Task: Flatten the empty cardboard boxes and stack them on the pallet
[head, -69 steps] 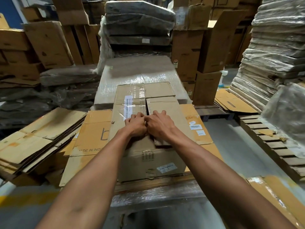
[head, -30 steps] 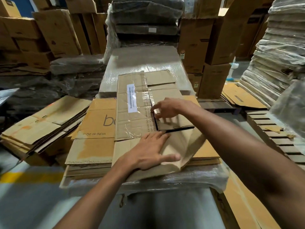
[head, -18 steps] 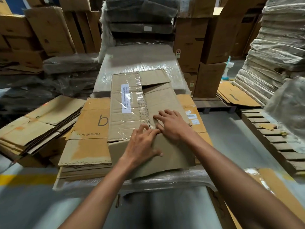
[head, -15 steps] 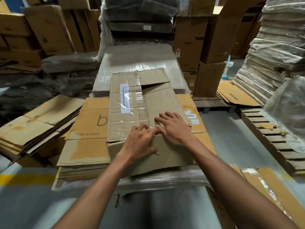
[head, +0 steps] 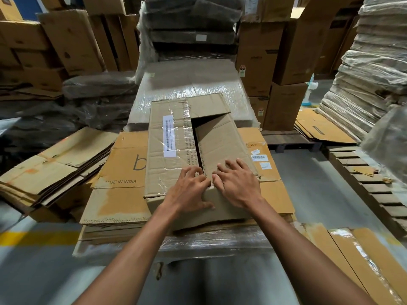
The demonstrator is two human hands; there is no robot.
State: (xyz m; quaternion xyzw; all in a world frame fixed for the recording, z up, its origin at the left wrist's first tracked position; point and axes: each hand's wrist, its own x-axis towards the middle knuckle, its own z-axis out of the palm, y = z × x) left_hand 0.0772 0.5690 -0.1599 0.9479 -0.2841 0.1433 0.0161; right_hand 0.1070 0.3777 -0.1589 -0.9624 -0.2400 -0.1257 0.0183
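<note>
- Left hand (head: 187, 192) curls its fingers at the near end of the box (head: 171, 133) top seam, with the thumb on the front face. Right hand (head: 236, 186) lies spread flat on the right flap (head: 220, 139), pressing.
- Box sits on the stack of flat cardboard (head: 123, 172), straight ahead of the person.
- Change from half a second ago: the right flap has sunk in and a dark gap (head: 196, 137) now runs along the seam. The left flap stays level, taped, with the white label (head: 169, 137) on it.
- My read: the top is giving way and the collapse is under way. Box is not flat yet, so stacking isn't done.
- Long axis runs away from the person, with the seam along it. Top faces up.
</note>
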